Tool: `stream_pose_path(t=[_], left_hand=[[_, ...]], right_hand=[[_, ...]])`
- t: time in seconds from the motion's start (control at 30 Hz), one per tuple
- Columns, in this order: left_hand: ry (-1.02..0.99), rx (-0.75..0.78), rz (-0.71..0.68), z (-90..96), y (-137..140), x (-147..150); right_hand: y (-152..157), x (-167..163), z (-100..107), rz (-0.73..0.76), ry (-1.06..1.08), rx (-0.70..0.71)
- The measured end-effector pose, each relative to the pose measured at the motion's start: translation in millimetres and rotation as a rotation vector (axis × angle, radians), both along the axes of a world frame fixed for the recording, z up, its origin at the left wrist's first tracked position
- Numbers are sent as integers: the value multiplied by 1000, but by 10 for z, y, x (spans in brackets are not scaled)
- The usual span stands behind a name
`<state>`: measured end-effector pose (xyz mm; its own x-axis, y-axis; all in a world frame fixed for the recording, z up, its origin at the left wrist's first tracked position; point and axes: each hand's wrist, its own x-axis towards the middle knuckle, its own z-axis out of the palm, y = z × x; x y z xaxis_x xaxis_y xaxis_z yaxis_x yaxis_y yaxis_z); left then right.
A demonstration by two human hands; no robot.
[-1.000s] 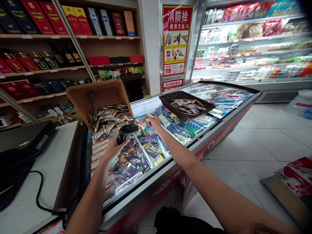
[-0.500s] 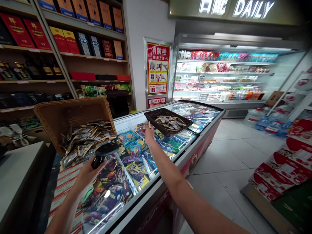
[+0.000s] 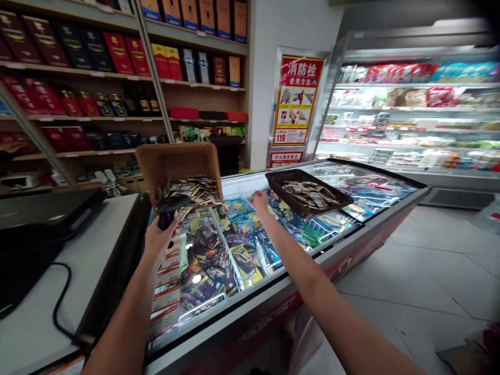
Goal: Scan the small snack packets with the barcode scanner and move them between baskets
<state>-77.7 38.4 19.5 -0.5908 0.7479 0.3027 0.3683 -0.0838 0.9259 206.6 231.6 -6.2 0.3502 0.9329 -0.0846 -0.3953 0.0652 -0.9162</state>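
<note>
My left hand (image 3: 158, 237) is wrapped round the handle of a black barcode scanner (image 3: 170, 211). The scanner's head is in front of a tilted tan wicker basket (image 3: 177, 156), which is heaped with small flat packets (image 3: 197, 190). Over the glass top of the chest freezer (image 3: 250, 297), my right arm reaches forward. My right hand (image 3: 260, 200) is closed, and whatever its fingers may hold cannot be made out. Just right of it, a dark brown woven basket (image 3: 275, 182) with similar packets (image 3: 310, 194) rests on the freezer.
Bagged ice creams (image 3: 207, 255) show through the freezer glass. At left stands a counter (image 3: 97, 245) with a black device (image 3: 42, 213) and a cable (image 3: 64, 297). Shelves of boxes (image 3: 117, 52) and a lit refrigerated display (image 3: 410, 104) stand behind. Tiled floor (image 3: 410, 260) lies at right.
My view has turned left, so the baskets and freezer appear further right. The left hand still holds the scanner near the tan basket. My right hand has drawn slightly away from the dark basket.
</note>
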Motion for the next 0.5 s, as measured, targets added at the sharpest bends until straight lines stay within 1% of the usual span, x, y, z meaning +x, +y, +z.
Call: stream_pose_path(t=[0.07, 0.1, 0.13, 0.17, 0.2, 0.23, 0.33, 0.37, 0.43, 0.5], left_hand=[[-114, 65, 37, 35, -32, -110], [-165, 97, 50, 49, -44, -152], [-200, 122, 63, 60, -53, -184], [-224, 142, 74, 69, -58, -207], [-235, 156, 82, 75, -63, -222], [-239, 165, 87, 81, -66, -229], [-244, 186, 78, 98, -83, -228], [-247, 191, 72, 103, -90, -224], [-252, 192, 61, 111, -104, -215], [-253, 184, 52, 112, -111, -205]], right_hand=[[-183, -504, -199, 257, -220, 13], [-264, -742, -268, 371, -333, 30], [-333, -965, -315, 454, -432, 43], [-387, -1169, -341, 489, -501, 47], [-428, -1353, -352, 481, -548, 39], [-456, -1516, -351, 442, -576, 21], [-494, -1877, -327, 282, -553, -33], [-500, -1956, -322, 256, -521, -38], [-514, -2051, -323, 263, -450, -42], [-534, -2055, -334, 285, -418, -55]])
